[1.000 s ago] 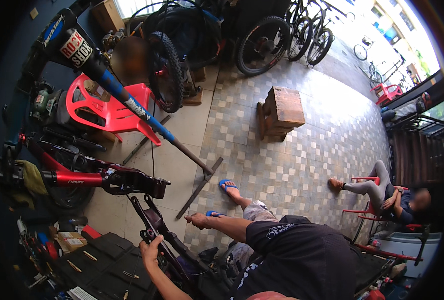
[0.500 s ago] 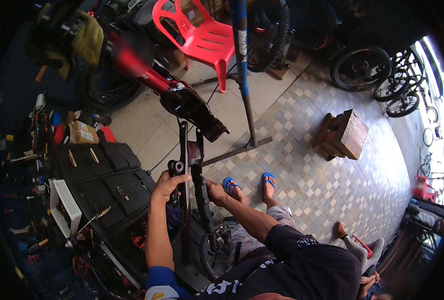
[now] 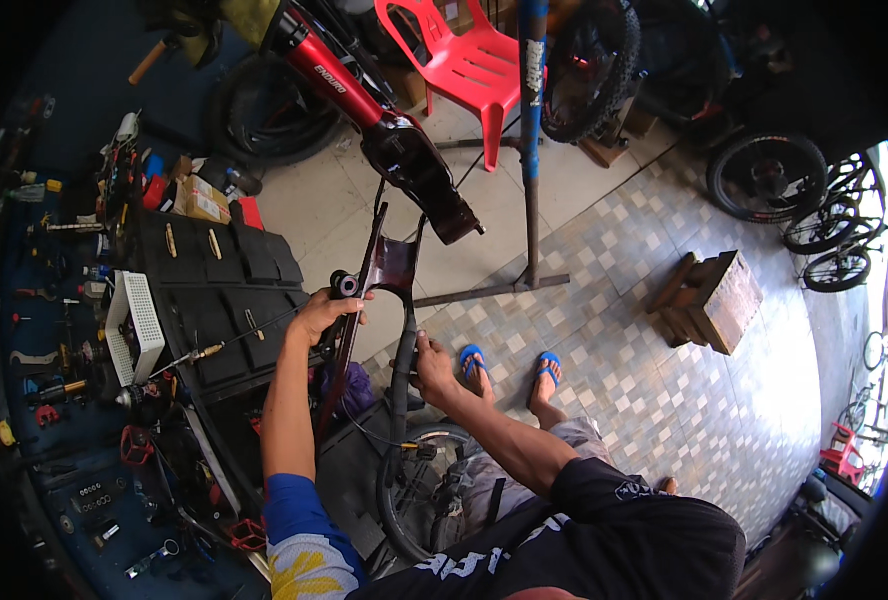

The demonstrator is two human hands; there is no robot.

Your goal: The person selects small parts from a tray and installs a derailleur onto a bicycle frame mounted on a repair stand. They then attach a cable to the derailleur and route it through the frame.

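A dark red bicycle swingarm [image 3: 397, 256] with two long arms slants away from me. My left hand [image 3: 322, 314] is closed around its left arm, beside a round pivot eye [image 3: 347, 286]. Against the black-wrapped right arm [image 3: 400, 362] is my right hand [image 3: 431, 366], fingers curled at its side and partly hidden. Just beyond the swingarm's far end hangs a red and black bicycle frame [image 3: 409, 160], apart from it or slightly overlapping; the depth is hard to judge. A thin cable [image 3: 359, 420] with a yellow piece trails below.
A blue stand post [image 3: 531, 150] rises ahead, beside a red plastic chair [image 3: 472, 68]. To the right is a wooden stool [image 3: 716, 300]. At the left are a dark tool board [image 3: 39, 480], a white perforated basket [image 3: 144, 325] and black tool cases [image 3: 219, 285]. A wheel [image 3: 414, 490] lies below.
My view has turned, moving the surroundings rightward. The swingarm is tilted more, its near end swung left. My right hand's fingers have shifted a little; my left hand keeps its grip.
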